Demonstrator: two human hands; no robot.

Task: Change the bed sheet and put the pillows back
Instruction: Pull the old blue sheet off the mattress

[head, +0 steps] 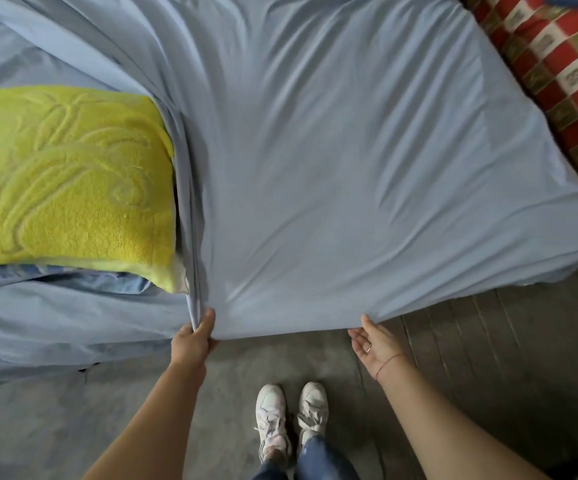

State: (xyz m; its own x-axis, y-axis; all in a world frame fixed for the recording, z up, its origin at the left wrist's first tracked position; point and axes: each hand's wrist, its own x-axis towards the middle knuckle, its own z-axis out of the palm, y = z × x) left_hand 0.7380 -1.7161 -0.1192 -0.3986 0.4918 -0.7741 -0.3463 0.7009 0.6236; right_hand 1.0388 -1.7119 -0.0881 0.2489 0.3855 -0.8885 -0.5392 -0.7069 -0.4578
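At far left I see a yellow pillow (65,174) lying on heaped blue cloth on the bed (557,265), so by my reckoning the pillows are not yet back in place; just right of it is the left hand (192,342), its fingers (206,323) curled round a bunched fold of the blue sheet (332,168) at the near edge; the sheet lies spread over the right part of the bed, creased, its far right corner looking wrapped over the bed's corner, while the near hem hangs loose above the floor (315,358); the right hand (372,341) sits just beneath that hem, palm up, fingers loosely spread, pinching nothing; a patterned red cloth (564,74) lies beyond the right edge; I judge the spreading about half done, with the left part, the tucking and the pillows left.
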